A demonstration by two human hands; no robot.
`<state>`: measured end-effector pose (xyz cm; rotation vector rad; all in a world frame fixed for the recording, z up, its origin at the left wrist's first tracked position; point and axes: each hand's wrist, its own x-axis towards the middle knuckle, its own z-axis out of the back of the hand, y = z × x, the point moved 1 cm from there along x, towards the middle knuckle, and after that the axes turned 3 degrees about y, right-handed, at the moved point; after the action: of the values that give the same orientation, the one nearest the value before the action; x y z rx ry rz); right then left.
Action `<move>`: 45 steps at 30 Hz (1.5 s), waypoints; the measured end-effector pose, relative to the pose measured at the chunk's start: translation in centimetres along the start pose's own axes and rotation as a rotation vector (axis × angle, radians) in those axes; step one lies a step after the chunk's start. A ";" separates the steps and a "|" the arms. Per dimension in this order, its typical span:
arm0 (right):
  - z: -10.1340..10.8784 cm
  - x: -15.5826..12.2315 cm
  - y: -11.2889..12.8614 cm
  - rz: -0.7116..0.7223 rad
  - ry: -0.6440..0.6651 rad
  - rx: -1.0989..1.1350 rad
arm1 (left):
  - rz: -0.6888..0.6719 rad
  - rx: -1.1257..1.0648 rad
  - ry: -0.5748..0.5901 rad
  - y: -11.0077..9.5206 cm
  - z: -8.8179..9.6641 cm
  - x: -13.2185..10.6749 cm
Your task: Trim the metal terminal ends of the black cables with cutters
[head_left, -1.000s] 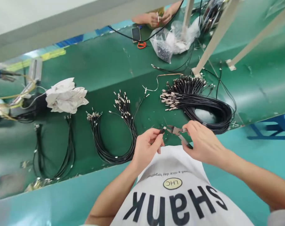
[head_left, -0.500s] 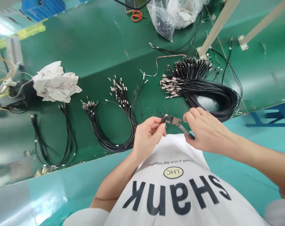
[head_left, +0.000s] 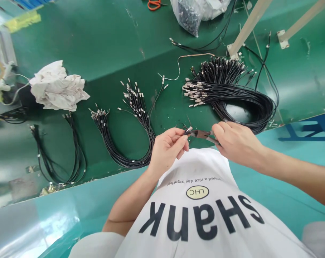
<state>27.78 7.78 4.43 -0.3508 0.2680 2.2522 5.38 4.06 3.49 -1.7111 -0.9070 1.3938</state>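
Near the table's front edge, my left hand (head_left: 169,145) is closed in a pinch on a small black connector piece (head_left: 188,131) with a pale tip. My right hand (head_left: 236,141) grips a pair of pliers (head_left: 202,134) by the handles. Their jaws point left and meet the connector piece at my left fingertips; whether they bite on it I cannot tell. Just beyond my right hand lies a thick coil of black cables (head_left: 248,96) with metal ends. To the left of my left hand rests a U-shaped bundle of black cables (head_left: 122,157).
A smaller cable bundle (head_left: 78,150) and a crumpled white cloth (head_left: 59,86) lie on the green table (head_left: 111,46) at left. At the back are orange-handled scissors (head_left: 154,4) and a clear plastic bag (head_left: 190,18). Pale posts (head_left: 248,30) stand at right.
The plier handles have come closer together, and the pale tip of the connector piece now tilts upward. The whole view has shifted slightly, with the table's things sitting higher.
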 end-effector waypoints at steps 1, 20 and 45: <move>0.1 -0.1 -0.1 0.008 0.000 0.015 | 0.003 -0.002 0.011 0.1 0.0 0.0; 0.2 0.0 0.3 0.133 0.199 0.047 | 0.063 0.000 0.095 1.0 0.2 0.0; 0.0 -0.3 0.1 0.115 0.334 0.303 | 0.067 0.080 0.166 1.1 1.5 0.2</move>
<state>27.85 7.49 4.57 -0.5586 0.8122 2.2129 4.05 3.91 2.24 -1.7807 -0.6989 1.2914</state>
